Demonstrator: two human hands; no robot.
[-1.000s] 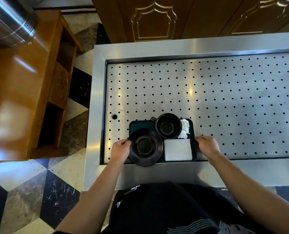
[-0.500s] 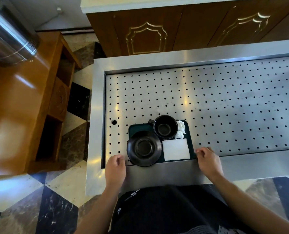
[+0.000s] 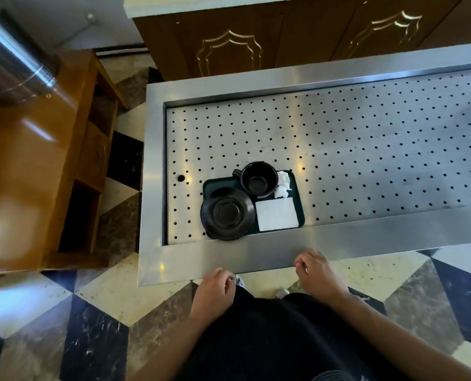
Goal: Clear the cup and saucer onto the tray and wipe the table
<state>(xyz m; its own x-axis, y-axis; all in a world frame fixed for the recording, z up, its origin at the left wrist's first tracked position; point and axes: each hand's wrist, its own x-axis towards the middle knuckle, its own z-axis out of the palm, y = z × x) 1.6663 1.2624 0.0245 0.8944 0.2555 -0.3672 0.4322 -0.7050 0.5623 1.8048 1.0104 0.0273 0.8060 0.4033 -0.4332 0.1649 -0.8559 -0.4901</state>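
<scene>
Cup (image 3: pixel 259 178) is hiding part of a crumpled tissue (image 3: pixel 283 184).
Left hand (image 3: pixel 214 287) and right hand (image 3: pixel 317 273) are hanging empty, fingers loosely curled; the tray (image 3: pixel 211 185) is sitting beyond them on the steel table (image 3: pixel 338 149).

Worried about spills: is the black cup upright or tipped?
Upright. The cup stands on the tray, mouth up; you see straight down to its bottom.

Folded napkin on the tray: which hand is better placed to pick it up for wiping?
Probably the right hand. It hangs empty just below the folded napkin, which lies on the tray's right side. The left hand sits below the saucer.
</scene>
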